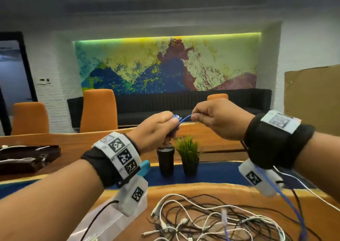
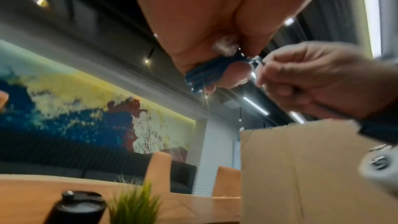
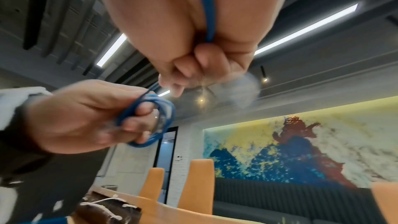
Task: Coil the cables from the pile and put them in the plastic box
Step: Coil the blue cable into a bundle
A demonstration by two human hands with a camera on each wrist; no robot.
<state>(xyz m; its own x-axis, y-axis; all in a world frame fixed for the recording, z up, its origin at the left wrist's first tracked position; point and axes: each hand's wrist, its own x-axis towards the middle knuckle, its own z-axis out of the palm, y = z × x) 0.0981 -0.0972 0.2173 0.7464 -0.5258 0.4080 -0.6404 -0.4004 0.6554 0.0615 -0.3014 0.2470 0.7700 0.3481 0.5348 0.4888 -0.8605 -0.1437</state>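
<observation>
Both hands are raised above the table with a blue cable (image 1: 184,118) between them. My left hand (image 1: 172,123) holds a small coil of it, the loops (image 3: 163,117) wound round its curled fingers. My right hand (image 1: 195,117) pinches the strand just beside the coil. The rest of the cable (image 1: 287,202) runs under my right wrist and down to the pile of white and black cables (image 1: 211,220) on the wooden table. A translucent plastic box (image 1: 103,220) lies at the near left, partly hidden by my left wrist camera.
A black tumbler (image 1: 165,160) and a small potted plant (image 1: 189,154) stand mid-table below the hands. A dark tray (image 1: 27,157) with white cables sits at the left. Orange chairs (image 1: 99,110) and a cardboard sheet (image 1: 312,97) stand beyond the table.
</observation>
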